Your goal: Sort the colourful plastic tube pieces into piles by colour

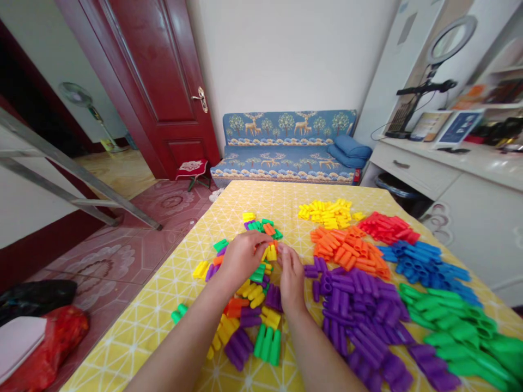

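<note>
My left hand (244,253) and my right hand (292,276) meet above a mixed heap of ribbed plastic pieces, shaped like short tubes joined side by side. Between the fingertips of both hands is a small orange plastic piece (274,244), partly covered by the fingers. Just below it lies a yellow piece (272,252). Around my wrists are mixed pieces, among them a green piece (267,345), a purple piece (239,347) and an orange piece (236,307). My left hand and forearm hide part of this heap.
Sorted piles lie right of my hands: yellow (329,213), orange (349,250), red (388,227), blue (429,267), purple (363,310) and green (461,321). A yellow patterned cloth (163,326) covers the table. Beyond stand a blue sofa (281,155) and a white cabinet (420,166).
</note>
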Available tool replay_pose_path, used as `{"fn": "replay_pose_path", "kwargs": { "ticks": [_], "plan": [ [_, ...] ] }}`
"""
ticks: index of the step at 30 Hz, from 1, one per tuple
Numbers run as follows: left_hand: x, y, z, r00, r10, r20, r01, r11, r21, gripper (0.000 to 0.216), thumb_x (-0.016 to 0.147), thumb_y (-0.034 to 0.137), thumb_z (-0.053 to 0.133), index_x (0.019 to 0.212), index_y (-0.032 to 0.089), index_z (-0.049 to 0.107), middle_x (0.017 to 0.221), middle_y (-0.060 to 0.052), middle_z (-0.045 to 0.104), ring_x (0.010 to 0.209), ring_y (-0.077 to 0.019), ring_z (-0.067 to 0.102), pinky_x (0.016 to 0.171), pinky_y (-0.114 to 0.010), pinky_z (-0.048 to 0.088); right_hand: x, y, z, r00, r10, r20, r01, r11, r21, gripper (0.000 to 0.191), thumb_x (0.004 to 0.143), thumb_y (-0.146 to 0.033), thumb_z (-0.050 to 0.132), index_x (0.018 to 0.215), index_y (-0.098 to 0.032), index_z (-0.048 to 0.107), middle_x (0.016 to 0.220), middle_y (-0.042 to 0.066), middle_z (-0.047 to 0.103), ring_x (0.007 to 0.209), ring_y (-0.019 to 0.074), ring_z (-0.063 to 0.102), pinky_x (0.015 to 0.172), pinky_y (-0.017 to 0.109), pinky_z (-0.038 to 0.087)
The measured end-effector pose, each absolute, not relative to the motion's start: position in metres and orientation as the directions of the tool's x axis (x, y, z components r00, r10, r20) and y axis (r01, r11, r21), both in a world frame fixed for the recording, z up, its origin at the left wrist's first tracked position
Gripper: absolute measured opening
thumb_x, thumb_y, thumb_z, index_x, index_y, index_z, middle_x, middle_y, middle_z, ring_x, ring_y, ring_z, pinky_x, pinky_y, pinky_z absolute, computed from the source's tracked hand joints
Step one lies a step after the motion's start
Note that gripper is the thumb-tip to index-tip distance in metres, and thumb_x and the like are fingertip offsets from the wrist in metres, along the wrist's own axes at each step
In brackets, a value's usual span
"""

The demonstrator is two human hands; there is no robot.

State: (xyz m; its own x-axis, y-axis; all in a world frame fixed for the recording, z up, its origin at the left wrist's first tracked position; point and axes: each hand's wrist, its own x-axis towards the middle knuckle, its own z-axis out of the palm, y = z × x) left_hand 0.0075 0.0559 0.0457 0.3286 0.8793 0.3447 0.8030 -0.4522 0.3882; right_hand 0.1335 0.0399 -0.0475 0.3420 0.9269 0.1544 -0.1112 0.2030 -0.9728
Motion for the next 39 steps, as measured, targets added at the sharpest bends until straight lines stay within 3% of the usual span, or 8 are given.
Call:
{"fn": "replay_pose_path", "kwargs": {
  "ticks": [7,16,24,28,33,36,39],
  "plan": [
    [0.022,0.053,0.041,0.306,0.944,0.126,0.944,-0.318,0.089,0.034,0.075,0.030,0.067,0.110,0.030,0.069,0.100,-0.007,0.069,0.103,-0.0287,0.060,0.084,-0.037,0.049,0.131,0.039,-0.043,0.345,0.927,0.146,-0.121,0.198,-0.973,0.041,0.089,-0.050,0.045,0.105,-0.017,0.065,0.110,0.009,0.068,0.106,0.0230,0.061,0.094,0.038,0.045],
    [0.025,0.052,0.033,0.264,0.957,0.120,0.948,-0.280,0.153,0.042,0.073,0.017,0.058,0.112,0.029,0.068,0.101,-0.006,0.071,0.100,-0.0253,0.062,0.083,-0.033,0.049,0.130,0.040,-0.044,0.344,0.924,0.168,-0.072,0.204,-0.976,0.041,0.091,-0.050,0.044,0.106,-0.018,0.064,0.109,0.009,0.068,0.105,0.0216,0.061,0.095,0.037,0.043],
    [0.017,0.063,0.039,0.246,0.920,0.305,0.836,-0.360,0.413,0.029,0.080,0.022,0.058,0.104,0.027,0.073,0.101,-0.003,0.074,0.100,-0.0226,0.063,0.092,-0.034,0.048,0.128,0.040,-0.041,0.373,0.908,0.194,-0.048,0.227,-0.973,0.038,0.091,-0.047,0.043,0.102,-0.018,0.065,0.102,0.006,0.068,0.096,0.0194,0.060,0.088,0.033,0.043],
    [0.023,0.071,0.047,0.248,0.918,0.310,0.727,-0.388,0.566,0.027,0.082,0.021,0.056,0.103,0.023,0.073,0.102,-0.003,0.074,0.092,-0.0189,0.067,0.085,-0.029,0.051,0.128,0.039,-0.040,0.369,0.910,0.186,-0.038,0.215,-0.976,0.037,0.093,-0.046,0.042,0.101,-0.018,0.065,0.100,0.006,0.068,0.095,0.0189,0.060,0.086,0.031,0.044],
    [0.040,0.099,0.052,0.235,0.943,0.236,0.673,-0.333,0.660,0.027,0.084,0.022,0.055,0.106,0.020,0.071,0.090,-0.004,0.074,0.068,-0.0137,0.067,0.068,-0.024,0.054,0.128,0.038,-0.040,0.357,0.909,0.214,-0.009,0.232,-0.973,0.037,0.093,-0.045,0.040,0.104,-0.018,0.065,0.101,0.006,0.067,0.098,0.0189,0.060,0.089,0.032,0.042],
    [0.057,0.128,0.046,0.247,0.968,0.047,0.604,-0.191,0.774,0.030,0.079,0.021,0.065,0.109,0.017,0.067,0.076,-0.002,0.070,0.055,-0.0112,0.063,0.057,-0.023,0.054,0.128,0.038,-0.039,0.358,0.911,0.204,-0.009,0.222,-0.975,0.037,0.093,-0.044,0.041,0.105,-0.018,0.064,0.103,0.006,0.067,0.099,0.0191,0.060,0.090,0.032,0.042],
    [0.079,0.158,0.036,0.233,0.967,-0.101,0.533,-0.040,0.845,0.030,0.073,0.016,0.072,0.102,0.013,0.066,0.075,-0.001,0.067,0.059,-0.0096,0.065,0.058,-0.021,0.055,0.128,0.038,-0.038,0.365,0.912,0.188,-0.008,0.204,-0.979,0.036,0.093,-0.043,0.042,0.104,-0.018,0.064,0.104,0.007,0.067,0.099,0.0195,0.060,0.089,0.032,0.043]
  ]
}}
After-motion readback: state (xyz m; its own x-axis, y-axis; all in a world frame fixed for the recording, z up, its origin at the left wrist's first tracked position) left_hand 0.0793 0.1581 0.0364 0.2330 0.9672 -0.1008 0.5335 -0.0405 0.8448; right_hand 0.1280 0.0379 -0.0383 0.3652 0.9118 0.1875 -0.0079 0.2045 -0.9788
